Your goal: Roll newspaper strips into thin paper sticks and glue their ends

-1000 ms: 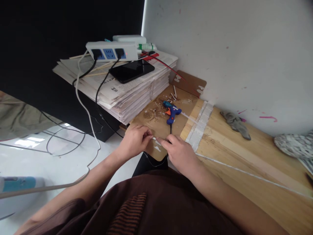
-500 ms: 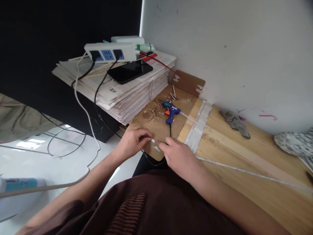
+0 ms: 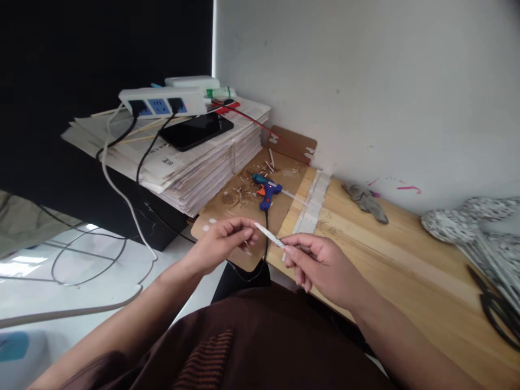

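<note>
The right hand (image 3: 325, 265) has moved away from the left (image 3: 221, 244). Its fingers pinch a white strip (image 3: 268, 234) above the board (image 3: 280, 215); the left's, half curled near its tip, hold unclear. Shaping seems the step; next needs steady pinching.

Matt ppr strip (image 3: 268, 234), smooth plstc glue gun (image 3: 269, 192), wood tbl (image 3: 377, 260).

Garment (image 3: 280, 330): dark brown, plain cloth, loosely draped over the lap
Striped panel (image 3: 206, 360): on the garment front, narrow dark and rust-orange bands, tapering to an upper corner
Left forearm (image 3: 162, 300), right forearm (image 3: 390, 319): uncovered
Left hand (image 3: 221, 244), right hand (image 3: 325, 265): bare
Fold by left forearm (image 3: 108, 371): same brown; sleeve or body cloth, unclear
</note>
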`<state>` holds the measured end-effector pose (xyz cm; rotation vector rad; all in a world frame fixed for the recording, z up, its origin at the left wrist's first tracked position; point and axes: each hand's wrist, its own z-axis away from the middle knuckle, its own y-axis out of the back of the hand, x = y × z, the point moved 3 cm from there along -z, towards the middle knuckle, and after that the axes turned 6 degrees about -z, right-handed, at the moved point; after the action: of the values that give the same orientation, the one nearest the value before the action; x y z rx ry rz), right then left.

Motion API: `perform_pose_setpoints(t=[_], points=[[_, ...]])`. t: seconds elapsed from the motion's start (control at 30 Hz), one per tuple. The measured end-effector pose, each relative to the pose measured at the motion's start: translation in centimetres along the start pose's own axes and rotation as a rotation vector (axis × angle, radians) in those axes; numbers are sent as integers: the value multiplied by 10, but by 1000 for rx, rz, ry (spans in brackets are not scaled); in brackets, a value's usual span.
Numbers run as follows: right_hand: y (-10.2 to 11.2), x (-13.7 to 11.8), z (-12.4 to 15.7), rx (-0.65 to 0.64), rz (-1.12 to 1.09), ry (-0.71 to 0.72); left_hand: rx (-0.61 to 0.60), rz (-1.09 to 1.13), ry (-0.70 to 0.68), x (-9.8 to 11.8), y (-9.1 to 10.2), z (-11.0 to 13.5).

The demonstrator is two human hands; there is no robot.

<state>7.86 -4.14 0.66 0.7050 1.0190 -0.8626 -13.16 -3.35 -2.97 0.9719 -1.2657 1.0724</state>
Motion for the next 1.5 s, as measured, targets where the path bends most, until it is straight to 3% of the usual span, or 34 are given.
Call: perform_pose_setpoints(t=[0.07, 0.17, 0.27, 0.37, 0.43, 0.57, 0.67, 1.03, 1.17, 1.23, 1.37, 1.5], points=[[5, 0, 9, 77, 34, 41, -73, 145, 45, 4, -18, -4], [8, -4, 22, 217, 289, 213, -98, 240, 110, 12, -41, -9], [8, -6, 34, 355, 562, 409, -68, 241, 123, 19, -59, -16], [12, -3, 42, 405, 615, 459, -60, 156, 81, 23, -71, -23], [18, 2, 45, 374, 505, 382, -93, 90, 64, 23, -76, -26], [29, 18, 45, 198, 12, 100, -156, 43, 39, 24, -84, -30], [34, 25, 45, 98, -222, 40, -181, 48, 35, 25, -90, -31], [45, 40, 52, 180, -303, 84, -245, 128, 70, 26, -111, -35], [47, 47, 59, 159, -291, 61, -176, 93, 135, 13, -114, -41], [55, 51, 68, 232, -164, 107, -98, 114, 149, 4, -110, -48], [84, 62, 102, 552, 342, 271, 1, 157, 181, -11, -101, -61], [131, 91, 146, 801, 549, 236, -6, 158, 263, -21, -102, -65]])
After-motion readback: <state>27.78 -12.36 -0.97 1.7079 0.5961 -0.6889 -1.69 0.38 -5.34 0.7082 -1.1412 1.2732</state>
